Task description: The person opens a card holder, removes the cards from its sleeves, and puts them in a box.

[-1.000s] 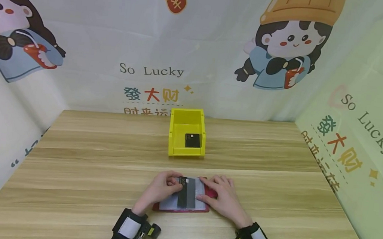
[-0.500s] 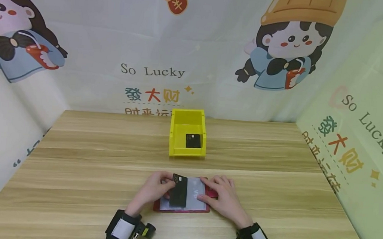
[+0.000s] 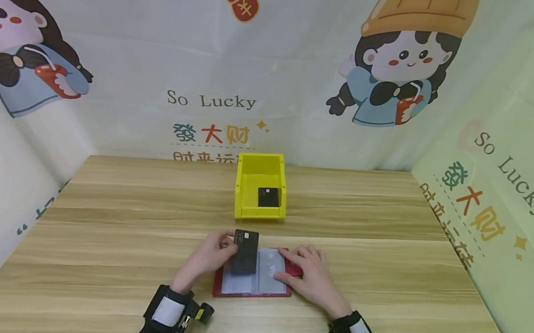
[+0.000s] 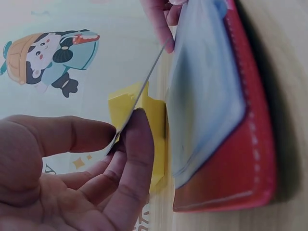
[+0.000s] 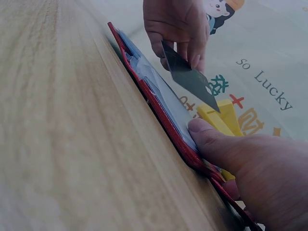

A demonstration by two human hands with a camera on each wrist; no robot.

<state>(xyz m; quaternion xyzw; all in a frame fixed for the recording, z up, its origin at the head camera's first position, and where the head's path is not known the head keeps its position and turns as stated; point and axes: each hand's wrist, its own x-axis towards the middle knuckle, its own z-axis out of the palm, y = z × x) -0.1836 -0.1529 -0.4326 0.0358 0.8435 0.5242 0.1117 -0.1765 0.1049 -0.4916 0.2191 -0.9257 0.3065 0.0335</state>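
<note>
My left hand (image 3: 206,258) pinches a black VIP card (image 3: 245,256) between thumb and fingers, holding it upright by its left side. The card overlaps the left page of an open red card holder (image 3: 217,288) with clear plastic sleeves (image 3: 271,282). In the left wrist view the card (image 4: 147,82) appears edge-on, raised off the sleeves. My right hand (image 3: 314,277) holds the card holder at its right side; in the right wrist view its thumb (image 5: 204,132) presses on the sleeves while other fingers sit at the red cover (image 5: 168,118), partly hidden.
Beyond the card holder stands a yellow bin (image 3: 258,213) with a black card (image 3: 268,197) lying inside. Both rest on a wood-grain table (image 3: 125,228). A printed white backdrop (image 3: 293,137) rises behind the table and along its sides.
My left hand has drawn the black card leftward out of the sleeve area, then lifted it up and away, baring the left page. The right hand has stayed in place.
</note>
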